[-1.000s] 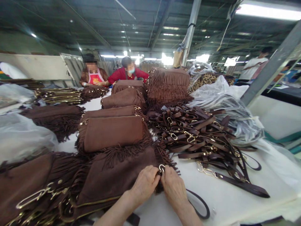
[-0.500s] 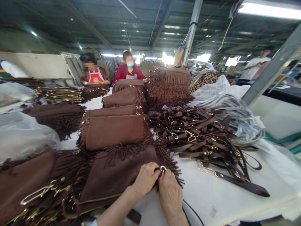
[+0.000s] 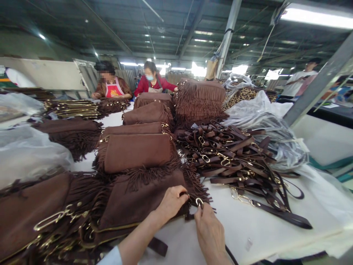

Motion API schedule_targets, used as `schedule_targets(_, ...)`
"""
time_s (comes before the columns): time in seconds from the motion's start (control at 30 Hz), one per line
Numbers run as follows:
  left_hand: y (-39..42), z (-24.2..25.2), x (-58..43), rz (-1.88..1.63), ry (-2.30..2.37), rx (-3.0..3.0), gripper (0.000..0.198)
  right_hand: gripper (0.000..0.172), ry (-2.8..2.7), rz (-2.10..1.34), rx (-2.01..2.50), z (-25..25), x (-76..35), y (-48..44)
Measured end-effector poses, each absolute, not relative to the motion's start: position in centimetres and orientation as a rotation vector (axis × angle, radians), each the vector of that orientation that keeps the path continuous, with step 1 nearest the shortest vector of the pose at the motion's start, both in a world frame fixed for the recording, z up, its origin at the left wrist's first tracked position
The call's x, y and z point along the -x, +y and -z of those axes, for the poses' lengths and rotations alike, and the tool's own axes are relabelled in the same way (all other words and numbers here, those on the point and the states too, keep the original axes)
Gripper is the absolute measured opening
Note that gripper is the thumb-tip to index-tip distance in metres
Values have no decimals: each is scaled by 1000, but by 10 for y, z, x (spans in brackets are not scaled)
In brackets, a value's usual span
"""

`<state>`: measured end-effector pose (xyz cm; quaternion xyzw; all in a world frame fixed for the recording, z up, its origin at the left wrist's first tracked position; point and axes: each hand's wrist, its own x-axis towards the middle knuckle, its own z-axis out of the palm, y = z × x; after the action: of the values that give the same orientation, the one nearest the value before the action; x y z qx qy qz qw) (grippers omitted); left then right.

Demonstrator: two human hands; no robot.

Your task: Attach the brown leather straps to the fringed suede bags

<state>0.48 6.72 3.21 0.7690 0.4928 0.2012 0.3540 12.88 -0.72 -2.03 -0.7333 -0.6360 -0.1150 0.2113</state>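
Far left, a clear plastic sheet (image 3: 30,147) bulges up, left of and beyond the dark fringed bag (image 3: 143,198) on the white table (image 3: 325,217). Nearer, just left of that dark bag, here's a lower-left bag (image 3: 33,209), gold clasps (image 3: 52,219) heaped along its fringe. Well beyond the dark bag, to the left, a stack of gold-edged pieces (image 3: 75,109), and behind it a co-worker in a red apron (image 3: 113,90). Directly behind the dark bag stands a row of brown bags (image 3: 139,152), with a masked co-worker (image 3: 154,86) in red farther back. And the left hand (image 3: 172,202)! It's curled over the dark bag's right edge, thumb towards forefinger; whether it grips anything, I cannot tell. Just right of the bag, the right hand (image 3: 209,226) pinches a shiny metal clasp (image 3: 199,201), the loop poking up above the fingers, the two hands apart. Beyond the bag to the right, a tall fringed pile (image 3: 200,99); nearer, a tangle of brown straps (image 3: 231,158) with gold hooks.
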Motion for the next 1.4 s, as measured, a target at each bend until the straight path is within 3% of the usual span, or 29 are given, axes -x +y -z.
schedule_targets(0.2, 42, -29, -27, -217, 1483, -2485, 27, 18, -1763, 252, 2039, 21, -134, -2)
schedule_targets(0.4, 36, -18, -33, -198, 1454, -2649, 19, 20, -1759, 285, 2055, 27, -140, -5)
schedule_targets(0.73, 48, -12, -31, -395, 1718, -2363, 19, 8, -1835, 200, 2058, 19, -136, 10)
schedule_targets(1.0, 47, -12, -31, -332, 1656, -2414, 18, 11, -1853, -21, 2122, 13, -137, 14)
schedule_targets(1.4, 51, -6, -29, -375, 1683, -2387, 20, 9, -1931, -21, 2034, 16, -135, 26)
